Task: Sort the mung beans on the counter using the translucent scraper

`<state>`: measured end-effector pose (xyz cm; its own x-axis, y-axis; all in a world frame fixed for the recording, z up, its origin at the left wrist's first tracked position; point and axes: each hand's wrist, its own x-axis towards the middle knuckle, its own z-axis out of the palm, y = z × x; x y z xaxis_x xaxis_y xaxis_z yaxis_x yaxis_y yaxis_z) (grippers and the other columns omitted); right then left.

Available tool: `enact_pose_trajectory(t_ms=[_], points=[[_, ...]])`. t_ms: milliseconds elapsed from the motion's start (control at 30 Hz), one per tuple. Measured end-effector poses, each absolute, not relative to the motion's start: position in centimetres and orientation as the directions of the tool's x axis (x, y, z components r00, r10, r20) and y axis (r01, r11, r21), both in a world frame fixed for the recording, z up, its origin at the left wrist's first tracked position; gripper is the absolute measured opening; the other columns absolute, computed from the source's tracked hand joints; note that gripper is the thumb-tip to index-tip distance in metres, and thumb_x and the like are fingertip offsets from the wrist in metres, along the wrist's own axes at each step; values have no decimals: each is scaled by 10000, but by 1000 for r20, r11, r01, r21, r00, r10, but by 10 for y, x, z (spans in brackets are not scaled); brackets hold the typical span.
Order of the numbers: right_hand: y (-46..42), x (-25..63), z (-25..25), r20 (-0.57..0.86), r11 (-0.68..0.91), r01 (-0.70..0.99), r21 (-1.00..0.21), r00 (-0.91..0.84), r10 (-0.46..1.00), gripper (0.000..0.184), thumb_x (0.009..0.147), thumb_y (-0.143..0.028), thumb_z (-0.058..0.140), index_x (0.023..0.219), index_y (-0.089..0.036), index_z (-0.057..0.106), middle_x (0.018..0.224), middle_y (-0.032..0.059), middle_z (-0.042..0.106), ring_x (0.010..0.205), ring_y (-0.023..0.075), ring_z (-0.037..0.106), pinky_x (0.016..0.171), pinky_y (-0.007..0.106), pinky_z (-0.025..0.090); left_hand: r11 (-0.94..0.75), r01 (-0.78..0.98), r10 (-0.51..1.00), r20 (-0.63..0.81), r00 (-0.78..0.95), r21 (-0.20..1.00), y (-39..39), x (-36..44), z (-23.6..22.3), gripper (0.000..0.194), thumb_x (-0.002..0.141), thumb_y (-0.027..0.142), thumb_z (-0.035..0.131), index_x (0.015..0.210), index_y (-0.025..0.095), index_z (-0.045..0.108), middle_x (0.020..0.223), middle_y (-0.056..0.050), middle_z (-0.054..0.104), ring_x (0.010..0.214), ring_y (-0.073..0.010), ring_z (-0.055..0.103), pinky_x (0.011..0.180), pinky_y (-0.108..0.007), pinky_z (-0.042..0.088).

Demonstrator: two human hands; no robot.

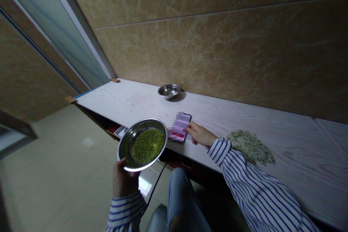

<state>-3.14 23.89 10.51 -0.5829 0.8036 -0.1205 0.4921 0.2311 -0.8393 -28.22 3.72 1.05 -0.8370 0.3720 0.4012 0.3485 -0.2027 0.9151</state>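
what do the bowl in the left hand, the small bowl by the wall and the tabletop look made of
Held bowl: polished metal, probably stainless steel, from its bright, shiny rim. Small bowl: silvery, reflective metal, likely steel too. Tabletop: pale, fairly matte wood or wood-look laminate; faint grain lines show, but the look doesn't settle which.

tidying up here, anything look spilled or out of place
Loose pale-and-green granules lie scattered on the whitish wood-grain tabletop beside the blue-striped right sleeve, whereas small green grains sit inside the held round silver metal bowl; the patch may be a spill.
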Motion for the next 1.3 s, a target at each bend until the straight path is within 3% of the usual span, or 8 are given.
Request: enact_pose_trajectory(t_ms=[133,267,433,567,833,1000,1133,1300], points=[[249,-26,100,-65,219,493,-842,-496,866,86,995,-274,442,934,-244,494,522,-74,588,447,108,553,442,187,385,-178,353,368,394,-842,919,35,-283,13,585,401,266,871,889,223,550,896,-14,605,811,-237,600,835,-464,487],[253,-15,99,8,219,445,-868,-430,903,99,994,-284,395,924,-249,456,820,-3,734,516,105,599,445,198,401,-151,353,348,384,-855,923,32,-282,15,586,352,233,872,853,235,569,849,-3,583,791,-253,585,879,-541,480],[242,10,102,118,252,361,-898,-355,927,117,967,-329,407,913,-241,461,1075,51,731,541,92,627,550,246,488,-204,285,372,343,-862,937,30,-264,23,487,408,230,855,825,264,605,836,-16,640,802,-278,621,851,-522,533],[226,36,107,185,276,265,-924,-321,929,170,918,-405,477,907,-236,491,915,35,738,514,115,636,554,271,490,-285,-84,504,75,-860,955,32,-239,41,173,617,327,737,746,271,635,816,-37,716,833,-292,667,795,-486,566],[202,91,124,161,219,251,-943,-233,959,357,838,-574,549,911,-226,512,782,45,715,540,154,651,480,259,429,-216,-509,676,-248,-694,834,47,-185,83,125,703,352,700,662,234,712,767,-35,758,877,-281,692,764,-394,568],[190,122,126,153,193,244,-950,-171,973,434,811,-646,577,899,-226,520,756,42,712,541,156,652,512,279,469,-184,-572,731,-277,-623,799,53,-156,93,142,692,363,715,714,228,754,811,-16,776,860,-238,695,737,-332,557],[181,146,126,141,165,250,-954,-112,984,487,780,-694,595,895,-226,526,743,41,717,537,160,654,471,261,430,-112,-600,779,-305,-548,792,58,-138,93,166,664,364,749,665,198,740,696,-15,736,728,-209,664,643,-299,526],[170,175,125,115,122,262,-957,-45,992,513,753,-715,611,877,-223,536,737,46,725,540,159,662,466,253,419,-63,-567,861,-243,-447,821,58,-126,88,302,638,419,791,848,201,796,894,-48,787,964,-272,672,792,-342,533]])
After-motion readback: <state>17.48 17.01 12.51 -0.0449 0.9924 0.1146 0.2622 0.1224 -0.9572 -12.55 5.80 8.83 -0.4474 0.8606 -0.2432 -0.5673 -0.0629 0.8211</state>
